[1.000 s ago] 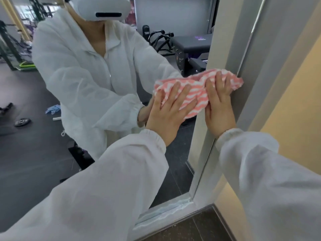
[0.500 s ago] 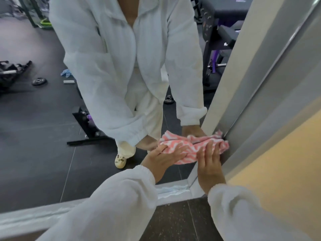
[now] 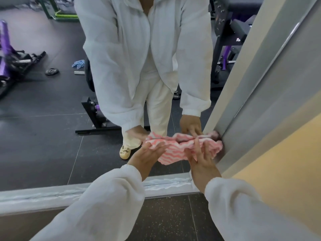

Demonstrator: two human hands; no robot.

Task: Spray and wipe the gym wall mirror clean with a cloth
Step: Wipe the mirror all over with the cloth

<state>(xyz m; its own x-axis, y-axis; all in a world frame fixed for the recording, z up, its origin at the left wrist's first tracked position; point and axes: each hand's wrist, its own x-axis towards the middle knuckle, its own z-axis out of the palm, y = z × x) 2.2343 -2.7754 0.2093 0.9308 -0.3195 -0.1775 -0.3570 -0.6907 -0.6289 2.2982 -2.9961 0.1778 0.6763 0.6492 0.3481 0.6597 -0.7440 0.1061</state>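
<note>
Seen from the head camera, a person in a white long-sleeved suit bends toward a gym wall mirror (image 3: pixel 52 136) and presses a pink-and-white striped cloth (image 3: pixel 175 153) flat against the glass low down, near the bottom right corner. The left hand (image 3: pixel 147 157) lies on the cloth's left part, fingers straight and slightly spread over the fabric. The right hand (image 3: pixel 202 157) covers the cloth's right part, its fingers (image 3: pixel 197 146) straight and apart, pointing up the glass. The cloth's right end is bunched and touches the grey mirror frame (image 3: pixel 251 94), which runs up the right side beside a yellow wall (image 3: pixel 286 153). Just below the hands, the frame's bottom rail (image 3: pixel 43 197) meets a dark speckled floor (image 3: pixel 165 214). The mirror reflects the person's white suit, both hands meeting the cloth, and one pale shoe (image 3: pixel 125 151). Also reflected on the dark gym floor behind are purple and black exercise equipment (image 3: pixel 10 63), a small weight plate (image 3: pixel 51 71), a crumpled blue rag (image 3: pixel 79 63) and a black weight machine (image 3: pixel 227 40) at the upper right.
</note>
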